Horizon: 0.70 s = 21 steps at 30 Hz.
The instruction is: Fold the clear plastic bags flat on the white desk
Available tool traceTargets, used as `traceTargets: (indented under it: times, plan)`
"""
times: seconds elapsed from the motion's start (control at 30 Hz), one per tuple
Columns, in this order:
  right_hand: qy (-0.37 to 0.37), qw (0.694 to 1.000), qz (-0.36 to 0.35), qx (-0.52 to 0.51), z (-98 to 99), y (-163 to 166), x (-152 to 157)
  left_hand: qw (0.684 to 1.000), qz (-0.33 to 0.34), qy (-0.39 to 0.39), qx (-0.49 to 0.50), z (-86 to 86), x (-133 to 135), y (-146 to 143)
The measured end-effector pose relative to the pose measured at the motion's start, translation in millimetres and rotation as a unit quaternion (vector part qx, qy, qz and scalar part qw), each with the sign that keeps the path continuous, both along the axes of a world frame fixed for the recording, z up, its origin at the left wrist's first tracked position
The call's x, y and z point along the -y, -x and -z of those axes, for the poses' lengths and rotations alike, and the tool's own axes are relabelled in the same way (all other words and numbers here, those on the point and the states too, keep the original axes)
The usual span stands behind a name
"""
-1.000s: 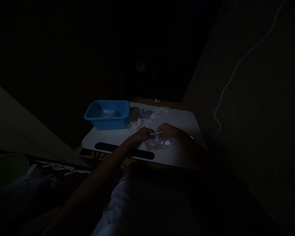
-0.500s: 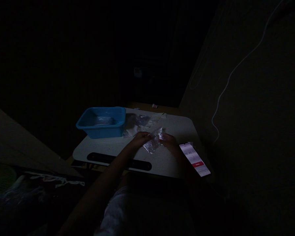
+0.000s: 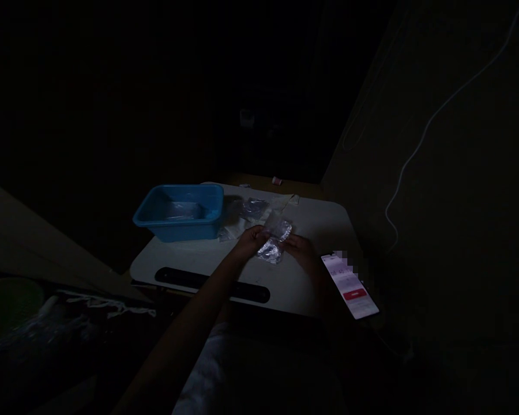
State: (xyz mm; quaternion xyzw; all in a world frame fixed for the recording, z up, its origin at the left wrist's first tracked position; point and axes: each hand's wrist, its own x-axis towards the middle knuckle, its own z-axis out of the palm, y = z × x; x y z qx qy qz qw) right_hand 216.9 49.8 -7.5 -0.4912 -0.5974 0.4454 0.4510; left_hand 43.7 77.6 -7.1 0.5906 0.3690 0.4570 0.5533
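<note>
A small clear plastic bag (image 3: 271, 251), crinkled and shiny, is held above the white table (image 3: 303, 288). My left hand (image 3: 251, 241) pinches its left side, and my right hand (image 3: 299, 249) grips its right side with the fingers closed. Whether anything is inside the bag is too dark to tell. Just beyond my hands, more clear plastic bags (image 3: 255, 207) lie loosely on the table. To their left stands a blue plastic basin (image 3: 185, 230) with clear plastic in it.
A lit phone (image 3: 350, 288) showing a timer lies at the table's right edge. A black slotted strip (image 3: 211, 285) runs along the near edge. A white cable (image 3: 419, 144) hangs on the right wall. A small pinkish cup-like object (image 3: 277, 180) lies behind the table.
The bag between my hands has shifted; its upper part now stands higher and looks folded or opened out. Both hands stay on it. The whole view has moved slightly.
</note>
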Motion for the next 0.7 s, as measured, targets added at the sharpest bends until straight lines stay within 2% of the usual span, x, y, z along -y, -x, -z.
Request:
traceTargets:
  times: [0.23, 0.47, 0.57, 0.7]
  plan:
    - [-0.008, 0.997, 0.045, 0.06, 3.6, -7, -4, 1.0, -0.007, 0.009, -0.014, -1.9, 2, -2]
    - [0.015, 0.997, 0.029, 0.075, 1.5, -10, -4, 0.991, -0.063, -0.072, -0.096, 8.0, -7, 1]
    - [0.01, 0.997, 0.028, 0.077, 1.3, -10, -4, 0.987, -0.054, -0.084, -0.125, 8.5, -9, 5]
    - [0.007, 0.998, 0.028, 0.064, 2.9, -11, -4, 0.988, -0.011, -0.088, -0.128, 10.4, -11, 10]
